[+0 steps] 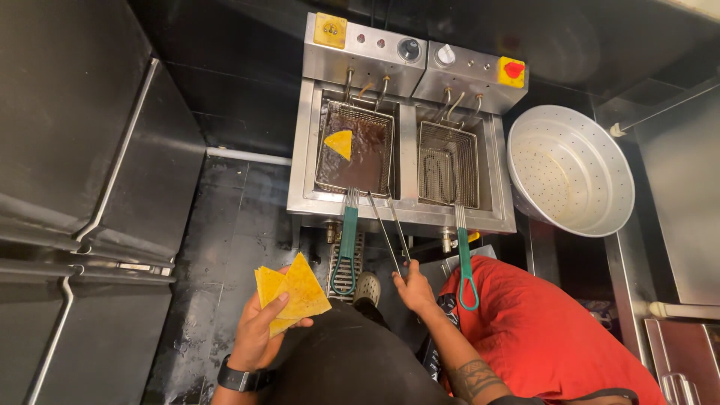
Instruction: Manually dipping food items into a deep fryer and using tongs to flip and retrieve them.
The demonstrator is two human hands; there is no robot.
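Dark wet floor, steel fryer [405, 120]; left grip [259, 334] clutching triangular yellow chips [296, 292], right grip [415, 289] pinching thin metal tongs [390, 225].

The left hand [259, 330] is raised palm-up near the body, fingers curled and thumb pressed on top in a pinch, a dark watch on its wrist. The right hand [415, 289] reaches forward, fingers closed in a grip, its tattooed forearm extended.
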